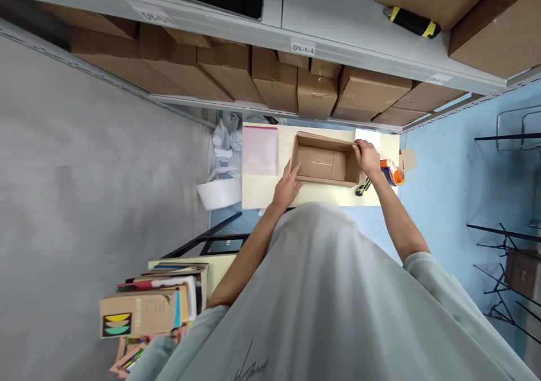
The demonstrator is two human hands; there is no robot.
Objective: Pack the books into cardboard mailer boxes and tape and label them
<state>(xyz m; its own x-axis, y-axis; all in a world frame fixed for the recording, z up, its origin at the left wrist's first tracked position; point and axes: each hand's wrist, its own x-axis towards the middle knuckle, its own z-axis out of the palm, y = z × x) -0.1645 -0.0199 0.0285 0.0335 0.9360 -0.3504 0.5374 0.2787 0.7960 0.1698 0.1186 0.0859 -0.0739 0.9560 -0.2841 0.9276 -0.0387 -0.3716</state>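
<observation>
Shelf label "D3-5-6" (303, 47) | left grip (288, 186) half-spread against carton (323, 164) | right grip (367, 156) pinching it

A storeroom, with labelled shelving (329, 14) full of cardboard cartons (316, 94).

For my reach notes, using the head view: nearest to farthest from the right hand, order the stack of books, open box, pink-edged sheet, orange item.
1. Open box: touching the right hand, mostly leftward.
2. Orange item: right of the hand.
3. Pink-edged sheet: table's left end.
4. Stack of books: lower left.
</observation>
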